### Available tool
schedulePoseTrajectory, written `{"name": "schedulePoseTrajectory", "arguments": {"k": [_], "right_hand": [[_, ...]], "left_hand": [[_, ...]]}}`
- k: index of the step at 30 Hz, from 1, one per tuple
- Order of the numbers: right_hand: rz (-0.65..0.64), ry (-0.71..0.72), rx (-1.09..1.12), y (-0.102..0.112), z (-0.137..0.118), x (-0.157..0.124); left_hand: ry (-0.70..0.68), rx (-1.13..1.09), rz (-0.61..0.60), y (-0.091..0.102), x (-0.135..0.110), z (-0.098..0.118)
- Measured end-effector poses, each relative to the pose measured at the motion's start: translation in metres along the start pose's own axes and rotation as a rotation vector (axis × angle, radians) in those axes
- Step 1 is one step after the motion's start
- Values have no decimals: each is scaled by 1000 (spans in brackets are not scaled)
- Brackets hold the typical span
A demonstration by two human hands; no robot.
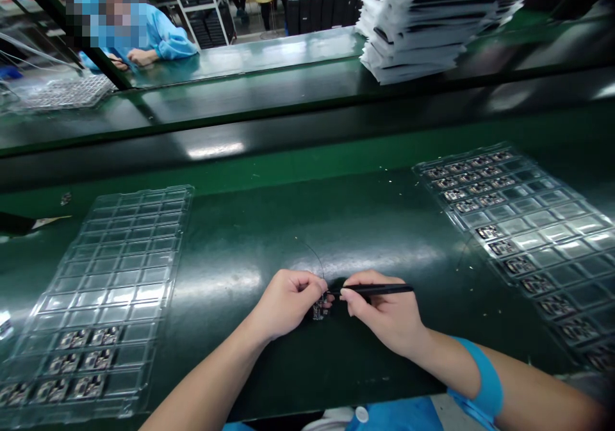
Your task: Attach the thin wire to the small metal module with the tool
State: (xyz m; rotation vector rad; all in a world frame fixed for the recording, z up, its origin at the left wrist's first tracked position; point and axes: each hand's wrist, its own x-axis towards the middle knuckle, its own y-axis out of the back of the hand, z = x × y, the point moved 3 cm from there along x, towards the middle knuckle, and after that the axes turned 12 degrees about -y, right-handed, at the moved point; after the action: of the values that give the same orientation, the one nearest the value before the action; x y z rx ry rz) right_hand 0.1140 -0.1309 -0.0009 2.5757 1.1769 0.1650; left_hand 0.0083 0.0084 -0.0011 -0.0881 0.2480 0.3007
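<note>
Green bench (269, 219) | your L hand (291, 300): fingers pinched on PCB (318, 310) | R hand (391, 319), rt of PCB: closed round blk tool (379, 289) | tool slip may scratch PCB

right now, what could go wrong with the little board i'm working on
The black pen-like tool in the right grip could slip and scratch the small circuit board at the left grip. The thin wire arching up beside the left grip might snag.
</note>
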Motion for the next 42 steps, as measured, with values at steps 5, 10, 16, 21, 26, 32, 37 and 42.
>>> {"name": "schedulePoseTrajectory", "arguments": {"k": [5, 10, 16, 21, 26, 32, 37, 42], "right_hand": [[2, 34, -6, -1, -2, 1], [35, 127, -67, -2, -7, -2], [36, 188, -50, 2, -7, -4], [-39, 127, 50, 3, -3, 1], [-204, -64, -106, -6, 2, 5], [-287, -155, 32, -10, 7, 10], [-474, -329, 541, -17, 16, 6], [-528, -381, 809, -23, 18, -1]], "left_hand": [[-5, 7, 0, -1, 1, 1], [-23, 49, -8, -2, 0, 0], [-55, 85, -20, -1, -1, 4], [47, -37, -19, -4, -1, -2], [-23, -31, -35, -7, -3, 0], [-119, -9, -119, -7, -6, 9], [-149, -111, -153, -9, -9, 13], [-116, -329, -143, -14, -12, 10]]}}
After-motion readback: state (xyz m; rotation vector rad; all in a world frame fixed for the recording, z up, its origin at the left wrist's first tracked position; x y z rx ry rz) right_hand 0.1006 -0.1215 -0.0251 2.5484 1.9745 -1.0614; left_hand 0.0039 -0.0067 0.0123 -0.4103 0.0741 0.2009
